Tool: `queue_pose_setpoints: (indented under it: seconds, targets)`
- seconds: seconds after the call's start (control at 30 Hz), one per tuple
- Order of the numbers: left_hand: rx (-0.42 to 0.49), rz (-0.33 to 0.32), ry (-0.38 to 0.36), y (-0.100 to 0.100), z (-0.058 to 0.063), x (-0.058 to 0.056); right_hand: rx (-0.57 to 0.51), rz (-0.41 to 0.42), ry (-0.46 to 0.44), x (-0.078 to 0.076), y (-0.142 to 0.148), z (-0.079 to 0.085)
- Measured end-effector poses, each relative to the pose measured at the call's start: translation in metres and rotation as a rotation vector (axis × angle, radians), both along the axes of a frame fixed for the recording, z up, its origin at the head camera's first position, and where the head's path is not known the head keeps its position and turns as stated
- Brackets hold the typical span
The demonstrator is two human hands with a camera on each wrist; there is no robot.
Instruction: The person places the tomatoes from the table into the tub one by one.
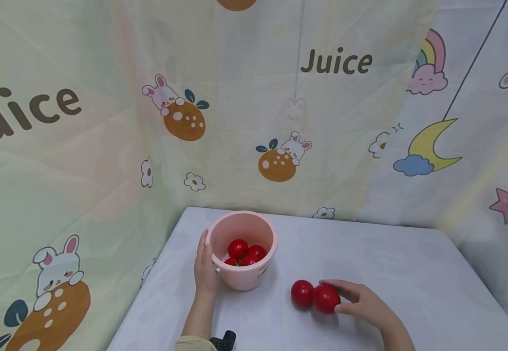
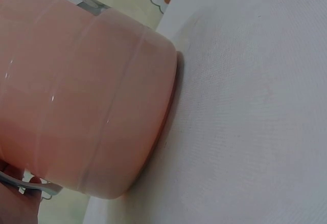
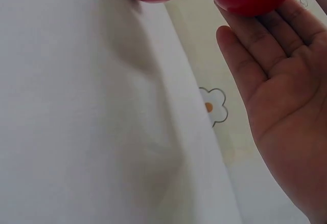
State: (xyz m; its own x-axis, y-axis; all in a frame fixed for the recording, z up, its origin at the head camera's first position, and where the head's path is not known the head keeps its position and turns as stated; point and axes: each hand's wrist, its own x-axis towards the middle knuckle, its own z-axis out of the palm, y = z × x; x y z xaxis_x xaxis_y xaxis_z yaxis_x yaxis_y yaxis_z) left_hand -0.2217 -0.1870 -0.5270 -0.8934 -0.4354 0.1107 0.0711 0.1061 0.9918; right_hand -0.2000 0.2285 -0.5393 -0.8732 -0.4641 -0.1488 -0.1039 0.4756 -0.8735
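A pink bucket (image 1: 242,278) stands upright near the back left of the white table, with several red tomatoes (image 1: 251,255) inside. My left hand (image 1: 205,273) lies along the bucket's left side, its fingers fairly straight and pointing up to the rim. The left wrist view shows a grey handle (image 2: 48,187) against that hand. To the right, my right hand (image 1: 361,302) holds a red tomato (image 1: 326,299) between thumb and fingers. Another red tomato (image 1: 302,294) sits just left of it, seemingly touching. Whether the held tomato is off the table I cannot tell.
The table (image 1: 367,253) is covered in white cloth. Printed curtains (image 1: 236,156) with rabbits, oranges and flowers hang behind and at both sides. A black strap device (image 1: 224,341) shows at the left wrist.
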Motion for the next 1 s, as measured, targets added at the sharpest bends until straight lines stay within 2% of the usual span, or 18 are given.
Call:
queue_pose_setpoints:
  seconds: [0.2,0.5,0.67,1.0]
  targets:
    - [0.003,0.000,-0.013,0.001,-0.001,-0.001,0.007,0.012,0.105,-0.011,-0.004,0.020]
    - [0.014,-0.006,-0.015,0.000,0.000,0.000,-0.003,0.042,0.191,-0.028,-0.009,0.042]
    - [0.017,-0.001,-0.017,0.000,0.000,0.000,0.014,0.018,0.225,-0.037,-0.014,0.059]
    - [0.017,-0.007,-0.015,0.000,0.000,0.000,0.015,0.030,0.260,-0.050,-0.020,0.072]
